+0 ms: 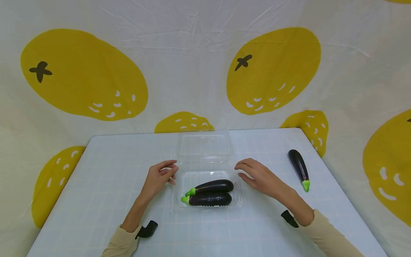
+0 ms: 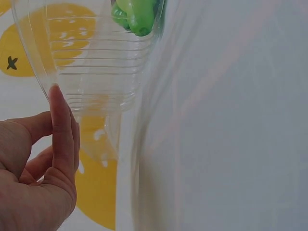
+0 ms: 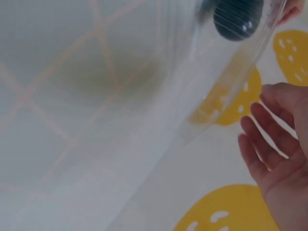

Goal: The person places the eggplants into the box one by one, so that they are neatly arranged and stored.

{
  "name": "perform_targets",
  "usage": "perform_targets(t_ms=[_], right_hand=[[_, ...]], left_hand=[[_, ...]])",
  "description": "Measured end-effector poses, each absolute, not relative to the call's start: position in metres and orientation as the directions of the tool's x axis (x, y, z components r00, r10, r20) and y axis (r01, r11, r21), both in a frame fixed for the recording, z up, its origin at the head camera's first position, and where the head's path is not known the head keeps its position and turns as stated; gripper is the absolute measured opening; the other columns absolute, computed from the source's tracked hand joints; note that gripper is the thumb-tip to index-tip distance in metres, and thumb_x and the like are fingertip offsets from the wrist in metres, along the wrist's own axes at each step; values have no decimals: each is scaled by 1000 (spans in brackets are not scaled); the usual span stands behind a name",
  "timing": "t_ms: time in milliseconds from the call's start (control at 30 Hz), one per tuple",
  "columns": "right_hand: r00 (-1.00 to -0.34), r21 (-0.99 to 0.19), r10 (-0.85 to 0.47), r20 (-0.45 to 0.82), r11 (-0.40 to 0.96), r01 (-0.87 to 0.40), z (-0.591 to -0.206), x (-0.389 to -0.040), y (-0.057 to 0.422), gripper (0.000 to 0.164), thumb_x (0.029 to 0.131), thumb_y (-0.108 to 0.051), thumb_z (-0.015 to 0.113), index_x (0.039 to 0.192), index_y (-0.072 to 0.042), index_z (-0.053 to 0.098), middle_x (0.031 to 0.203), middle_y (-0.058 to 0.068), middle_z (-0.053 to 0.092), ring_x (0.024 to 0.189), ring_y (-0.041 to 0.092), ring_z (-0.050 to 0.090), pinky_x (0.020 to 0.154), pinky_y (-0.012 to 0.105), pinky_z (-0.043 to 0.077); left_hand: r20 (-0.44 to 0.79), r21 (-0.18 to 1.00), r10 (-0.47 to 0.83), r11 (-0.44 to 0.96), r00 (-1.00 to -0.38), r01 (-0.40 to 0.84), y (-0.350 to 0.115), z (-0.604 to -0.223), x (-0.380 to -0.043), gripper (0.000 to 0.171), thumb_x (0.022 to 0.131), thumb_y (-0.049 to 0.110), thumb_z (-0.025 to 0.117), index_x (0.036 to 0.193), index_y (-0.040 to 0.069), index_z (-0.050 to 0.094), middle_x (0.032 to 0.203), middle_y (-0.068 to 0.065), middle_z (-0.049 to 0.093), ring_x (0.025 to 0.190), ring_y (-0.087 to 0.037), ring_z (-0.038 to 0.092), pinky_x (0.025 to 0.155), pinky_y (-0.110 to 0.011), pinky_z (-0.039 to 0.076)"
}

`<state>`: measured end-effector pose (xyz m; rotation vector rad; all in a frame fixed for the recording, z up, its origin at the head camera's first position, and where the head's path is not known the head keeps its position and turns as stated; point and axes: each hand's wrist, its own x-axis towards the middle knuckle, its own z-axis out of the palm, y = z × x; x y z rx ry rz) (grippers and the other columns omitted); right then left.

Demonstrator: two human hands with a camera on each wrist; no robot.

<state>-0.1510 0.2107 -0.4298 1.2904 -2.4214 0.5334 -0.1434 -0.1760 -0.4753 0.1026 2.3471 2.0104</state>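
Observation:
In the head view a clear plastic clamshell container [image 1: 184, 180] lies on the table with its lid [image 1: 204, 144] folded back, away from me. Two dark purple eggplants with green stem ends, a rear one [image 1: 215, 185] and a front one [image 1: 212, 199], lie side by side inside, stems to the left. My left hand [image 1: 158, 176] is at the container's left rear corner, and a fingertip [image 2: 56, 91] meets the rim in the left wrist view. Beside the right rear corner hovers my right hand [image 1: 260, 177], its fingers loosely bent and holding nothing.
A third eggplant [image 1: 299, 167] lies at the table's right side, stem toward me. The pale checked table [image 1: 122, 160] ends at a white backdrop with big yellow fruit prints [image 1: 273, 71]. Black wrist mounts [image 1: 147, 229] stick out at both sleeves.

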Motion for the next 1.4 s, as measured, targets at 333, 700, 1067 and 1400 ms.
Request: perform_targets(t_ms=[333,700,1067,1400], right_hand=[[-570,-174,-660,489,566,-806,-433,-155,241,27,88,-2,80,113,-5,70,115,11,68,105,27,64,87,44,59],[-577,-148,-593,561,614,-775,-441,-156,272,54,109,-45,38,111,-2,71,112,12,68,102,29,65,84,42,56],[-634,-193,-523,570,665,-722,-447,-158,301,58,108,-48,38,108,0,70,110,14,68,103,31,63,105,3,28],[-688,-245,-446,572,708,-663,-452,-158,323,36,75,16,80,107,2,69,110,17,66,104,33,58,104,2,27]], left_hand=[[5,987,73,160,-997,17,-179,-474,-145,41,98,16,73,133,-4,64,109,-22,67,68,-19,67,64,-30,62],[-14,988,68,155,-998,-3,-177,-473,-143,42,97,15,73,133,-5,64,110,-22,66,70,-23,67,64,-28,62],[-15,988,78,154,-997,-3,-177,-476,-145,43,98,16,73,134,-6,63,110,-22,66,71,-22,67,65,-27,61],[-16,987,70,159,-997,-5,-176,-477,-146,42,97,15,73,133,-5,63,107,-19,67,69,-19,67,65,-29,62]])
